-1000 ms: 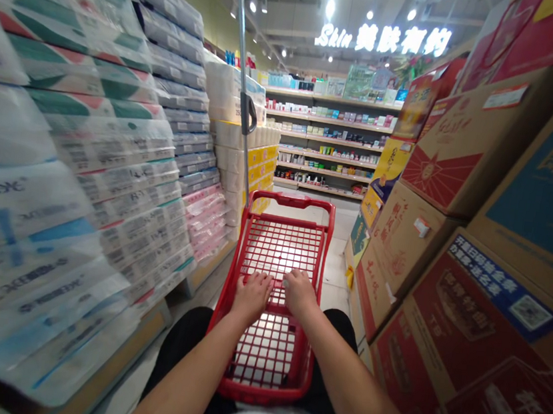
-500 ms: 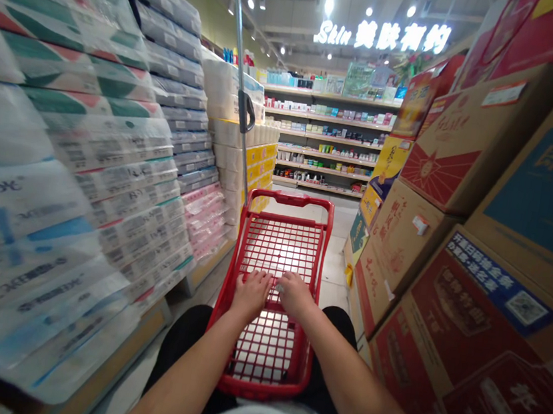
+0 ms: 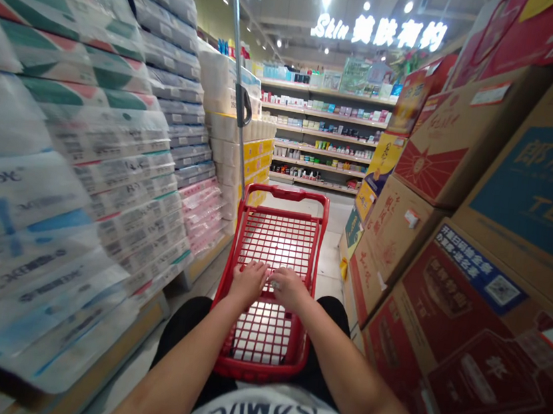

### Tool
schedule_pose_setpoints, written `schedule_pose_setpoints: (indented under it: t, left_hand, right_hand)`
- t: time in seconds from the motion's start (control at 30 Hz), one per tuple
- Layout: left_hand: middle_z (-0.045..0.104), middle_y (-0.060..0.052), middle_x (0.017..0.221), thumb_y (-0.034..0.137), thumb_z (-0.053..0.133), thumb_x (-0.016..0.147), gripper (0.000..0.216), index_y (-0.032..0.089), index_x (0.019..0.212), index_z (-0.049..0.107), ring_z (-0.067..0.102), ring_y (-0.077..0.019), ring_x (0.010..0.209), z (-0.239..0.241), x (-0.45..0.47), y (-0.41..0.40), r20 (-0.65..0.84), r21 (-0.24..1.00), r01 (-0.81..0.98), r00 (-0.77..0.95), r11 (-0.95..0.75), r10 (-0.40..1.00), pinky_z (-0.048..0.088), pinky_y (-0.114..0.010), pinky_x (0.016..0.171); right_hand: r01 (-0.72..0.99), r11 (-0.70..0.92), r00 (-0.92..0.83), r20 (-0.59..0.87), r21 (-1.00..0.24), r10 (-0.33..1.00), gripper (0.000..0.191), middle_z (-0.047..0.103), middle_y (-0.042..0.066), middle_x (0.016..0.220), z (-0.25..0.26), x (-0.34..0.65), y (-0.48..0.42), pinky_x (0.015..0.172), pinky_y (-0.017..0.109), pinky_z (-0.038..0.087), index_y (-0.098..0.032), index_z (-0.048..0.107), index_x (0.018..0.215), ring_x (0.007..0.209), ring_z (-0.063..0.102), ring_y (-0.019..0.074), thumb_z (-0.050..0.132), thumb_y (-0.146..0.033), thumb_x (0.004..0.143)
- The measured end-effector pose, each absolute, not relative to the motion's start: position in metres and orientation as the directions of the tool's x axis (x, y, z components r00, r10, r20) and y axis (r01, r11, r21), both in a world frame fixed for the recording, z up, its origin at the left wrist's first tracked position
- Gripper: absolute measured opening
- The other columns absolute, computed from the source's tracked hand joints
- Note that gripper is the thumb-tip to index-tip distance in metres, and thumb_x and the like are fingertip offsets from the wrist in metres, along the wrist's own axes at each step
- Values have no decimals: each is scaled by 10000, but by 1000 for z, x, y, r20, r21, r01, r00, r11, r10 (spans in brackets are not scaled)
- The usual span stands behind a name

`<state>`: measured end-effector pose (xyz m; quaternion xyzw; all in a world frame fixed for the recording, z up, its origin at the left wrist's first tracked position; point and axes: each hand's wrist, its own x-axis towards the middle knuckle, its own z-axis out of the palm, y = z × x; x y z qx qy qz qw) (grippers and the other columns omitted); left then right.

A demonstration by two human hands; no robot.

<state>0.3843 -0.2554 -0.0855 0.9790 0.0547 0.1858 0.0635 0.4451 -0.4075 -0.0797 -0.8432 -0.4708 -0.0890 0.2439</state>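
Observation:
A red wire shopping cart (image 3: 285,198) stands in front of me in a narrow aisle, its basket holding nothing I can see. My left hand (image 3: 248,283) and my right hand (image 3: 287,287) sit side by side on the cart's handle, fingers curled over it. A thin metal pole (image 3: 235,74) rises from the cart's front left corner.
Stacked packs of tissue paper (image 3: 86,157) wall the left side of the aisle. Cardboard cartons (image 3: 462,210) are piled high on the right. Shelves of small products (image 3: 322,139) cross the far end under a lit sign (image 3: 379,30). Tiled floor (image 3: 329,267) shows ahead.
The cart and I have moved forward along the aisle. The stacks on both sides have slid nearer and the far shelves have grown slightly. Both hands stay on the handle.

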Motion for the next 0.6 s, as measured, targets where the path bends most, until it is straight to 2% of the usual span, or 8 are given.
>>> schedule_pose_setpoints:
  t: [0.13, 0.17, 0.3, 0.37, 0.47, 0.5, 0.6]
  left_hand:
    - [682, -60, 1188, 315, 329, 983, 340, 255, 1159, 614, 565, -230, 1125, -74, 387, -257, 370, 215, 105, 911, -971, 180, 381, -522, 980]
    - [685, -59, 1181, 311, 339, 979, 333, 256, 1159, 614, 567, -230, 1121, -72, 387, -258, 374, 218, 102, 910, -971, 179, 383, -516, 977]
    - [667, -65, 1216, 290, 365, 969, 333, 253, 1207, 595, 550, -233, 1155, -73, 384, -258, 396, 184, 80, 906, -980, 148, 361, -507, 1005]
    - [654, -69, 1247, 286, 363, 970, 344, 253, 1229, 586, 538, -232, 1178, -76, 382, -258, 407, 171, 75, 903, -982, 139, 342, -511, 1024]
    - [645, -65, 1271, 287, 359, 972, 346, 260, 1233, 583, 527, -232, 1204, -79, 381, -257, 419, 172, 75, 897, -982, 142, 326, -521, 1034]
    - [644, -64, 1274, 285, 358, 972, 345, 260, 1233, 583, 526, -231, 1208, -80, 381, -257, 420, 173, 74, 897, -982, 141, 325, -524, 1034]
    - [638, -66, 1285, 278, 367, 967, 342, 258, 1234, 579, 520, -234, 1221, -80, 381, -257, 410, 168, 72, 902, -983, 136, 325, -533, 1033]
  right_hand:
    - [765, -544, 640, 504, -345, 580, 275, 623, 59, 1120, -74, 441, -411, 912, 306, 435, -206, 662, 1061, 1037, 503, 207, 540, -86, 846]
    - [763, -547, 641, 510, -344, 573, 275, 625, 61, 1119, -74, 440, -412, 914, 311, 437, -205, 663, 1058, 1036, 504, 209, 538, -83, 846]
    - [868, -403, 497, 491, -290, 716, 316, 637, 36, 1118, -76, 437, -412, 919, 309, 444, -225, 673, 1033, 1019, 512, 202, 561, -42, 801]
    - [861, -416, 509, 515, -293, 690, 324, 635, 43, 1129, -78, 436, -412, 924, 316, 445, -217, 668, 1054, 1022, 509, 206, 551, -40, 809]
    - [772, -532, 628, 549, -349, 551, 367, 622, 75, 1165, -78, 435, -413, 945, 340, 438, -185, 633, 1146, 1052, 503, 220, 522, -44, 826]
    - [764, -535, 638, 542, -360, 547, 412, 618, 78, 1184, -77, 435, -413, 954, 344, 436, -181, 609, 1196, 1066, 503, 221, 525, -45, 817]
    - [828, -446, 560, 496, -340, 663, 564, 605, 63, 1258, -74, 429, -413, 988, 365, 423, -207, 518, 1337, 1107, 502, 229, 577, -95, 787]
